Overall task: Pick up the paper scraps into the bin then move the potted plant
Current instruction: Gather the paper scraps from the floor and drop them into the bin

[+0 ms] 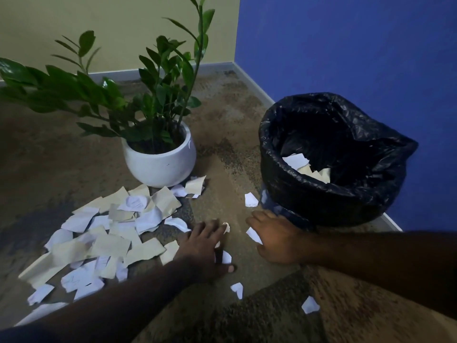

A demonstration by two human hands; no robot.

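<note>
A pile of white and cream paper scraps [111, 233] lies on the carpet, left of centre, reaching the foot of the potted plant [160, 164], a leafy green plant in a round white pot. The bin [274, 174], lined with a black bag, stands to the right and holds several scraps [304, 164]. My left hand [205, 246] lies spread on the carpet, its fingers touching small scraps [226, 257]. My right hand [274, 238] is just in front of the bin's base, fingers curled round a white scrap [254, 235].
Single scraps lie loose on the carpet: one by the bin's base [251, 199], two nearer me [237, 289] [309, 305]. A blue wall [358, 45] runs behind the bin and a beige wall [111, 21] behind the plant, meeting in a corner.
</note>
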